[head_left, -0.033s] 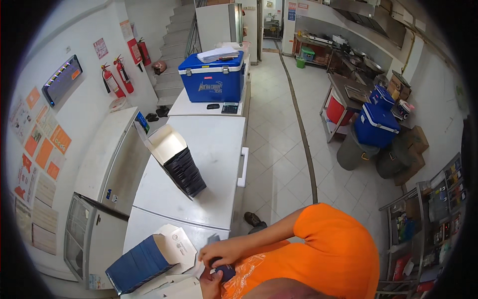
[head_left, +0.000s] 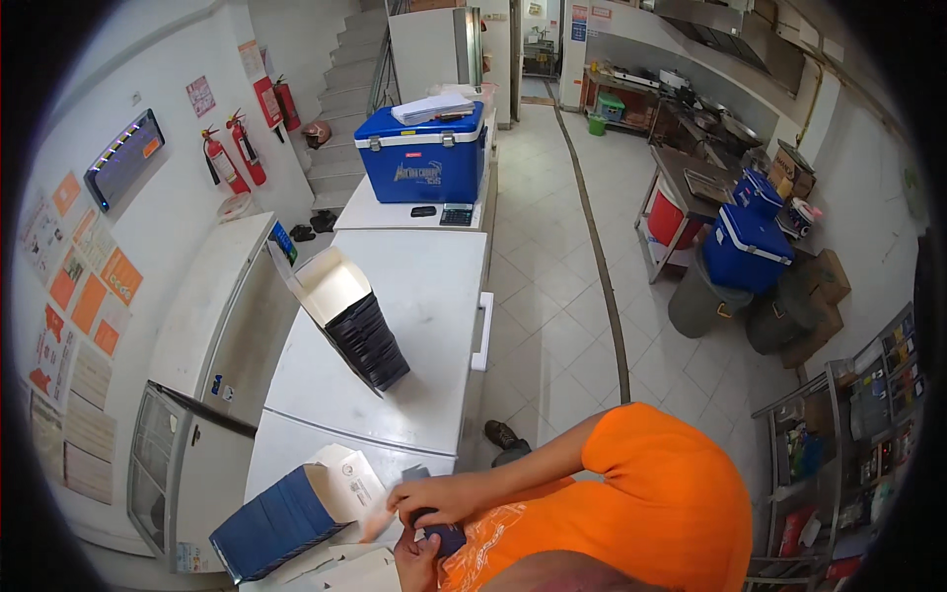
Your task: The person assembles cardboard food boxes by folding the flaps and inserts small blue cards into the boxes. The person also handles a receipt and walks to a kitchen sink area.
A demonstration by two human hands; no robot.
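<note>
In front of my orange shirt, my two hands meet at the near edge of the white chest top. My left hand (head_left: 418, 564) is closed on a small dark blue piece (head_left: 449, 538), partly hidden, whose kind I cannot make out. Above it, my right hand (head_left: 434, 497) bends its fingers down over something dark, mostly covered by them. Left of the hands lies a stack of nested dark blue cardboard boxes (head_left: 276, 523), its white printed flap (head_left: 353, 485) spread toward my fingers. Pale card sheets (head_left: 340, 572) lie below it. A blurred orange-pink patch shows beside my fingertips.
A second stack of dark boxes (head_left: 367, 340) stands farther along the white top (head_left: 434, 286). Beyond it sit a blue cooler (head_left: 419, 168) with papers on top, a phone (head_left: 423, 211) and a calculator (head_left: 457, 214). A metal shelf rack (head_left: 838, 444) is at the right.
My right hand has shifted slightly left. A blurred orange-pink patch now appears by its fingertips, near the white flap. Both box stacks stay put.
</note>
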